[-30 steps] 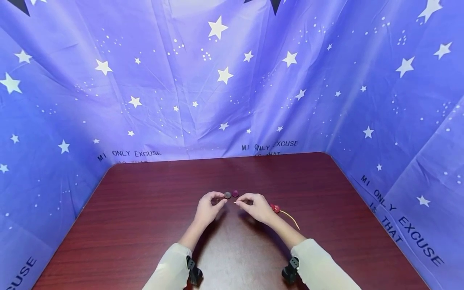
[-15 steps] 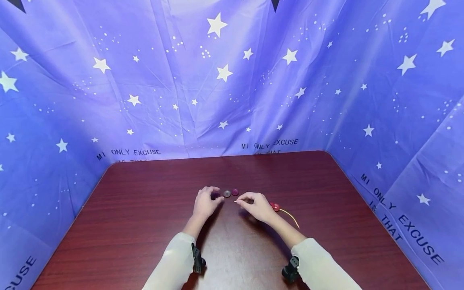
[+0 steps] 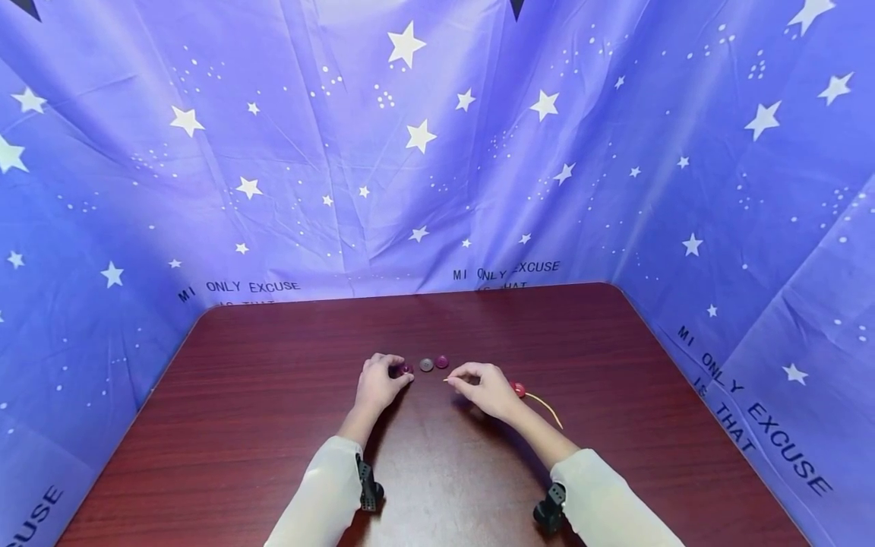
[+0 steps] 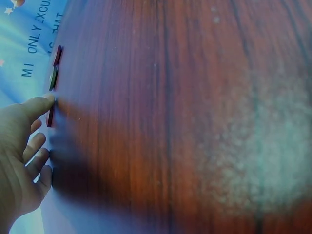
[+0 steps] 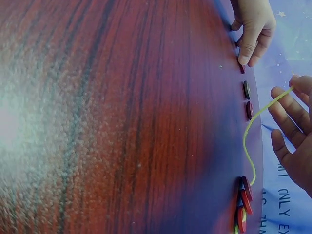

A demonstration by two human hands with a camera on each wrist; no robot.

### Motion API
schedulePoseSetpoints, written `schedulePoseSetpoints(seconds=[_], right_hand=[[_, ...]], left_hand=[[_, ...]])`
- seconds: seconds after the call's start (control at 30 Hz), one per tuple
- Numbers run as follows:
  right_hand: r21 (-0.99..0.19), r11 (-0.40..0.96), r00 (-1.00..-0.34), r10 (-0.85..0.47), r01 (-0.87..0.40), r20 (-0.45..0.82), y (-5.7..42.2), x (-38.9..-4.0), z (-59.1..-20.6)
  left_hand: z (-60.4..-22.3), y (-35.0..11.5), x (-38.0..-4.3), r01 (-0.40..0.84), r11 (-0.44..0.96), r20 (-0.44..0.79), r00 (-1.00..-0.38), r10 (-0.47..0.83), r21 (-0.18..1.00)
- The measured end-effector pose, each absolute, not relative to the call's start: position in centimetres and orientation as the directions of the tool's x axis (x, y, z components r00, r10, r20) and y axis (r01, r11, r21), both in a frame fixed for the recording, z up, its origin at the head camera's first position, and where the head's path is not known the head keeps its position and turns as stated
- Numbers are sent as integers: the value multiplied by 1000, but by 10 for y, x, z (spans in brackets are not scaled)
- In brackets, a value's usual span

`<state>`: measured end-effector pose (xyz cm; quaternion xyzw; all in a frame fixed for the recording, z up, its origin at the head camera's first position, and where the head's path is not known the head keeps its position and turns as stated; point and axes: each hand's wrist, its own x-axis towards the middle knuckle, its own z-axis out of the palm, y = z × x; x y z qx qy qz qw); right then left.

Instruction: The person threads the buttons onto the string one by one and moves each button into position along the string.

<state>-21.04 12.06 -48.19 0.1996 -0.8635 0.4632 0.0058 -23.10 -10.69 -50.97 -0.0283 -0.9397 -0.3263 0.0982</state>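
Fingers of the right hand [image 3: 484, 389] pinch a yellow cord [image 5: 246, 129] carrying red buttons [image 5: 246, 201]; those of the left hand [image 3: 377, 384] grip a purple button [image 3: 406, 370] on the surface [image 3: 273, 425], near a grey button [image 3: 427, 365] and a second purple one [image 3: 442, 362].

Two hands [image 3: 377, 382], grey disc [image 3: 427, 365] between, yellow string [image 3: 544, 408]

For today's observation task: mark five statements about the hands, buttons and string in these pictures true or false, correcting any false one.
1. The right hand pinches the yellow string. True.
2. Red buttons are threaded on the string. True.
3. The left hand holds the string too. False: its thumb and fingers are at the head view's leftmost button.
4. The grey button is held in a hand. False: it lies on the table.
5. A purple button lies beside the grey button. True.
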Motion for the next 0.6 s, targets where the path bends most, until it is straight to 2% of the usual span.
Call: schedulePoseSetpoints(seconds=[0.6], right_hand=[[-804, 495, -927, -331, -329, 176, 121, -211, -484]], left_hand=[[-513, -105, -235, 60, 815, 172, -984, -50, 577]])
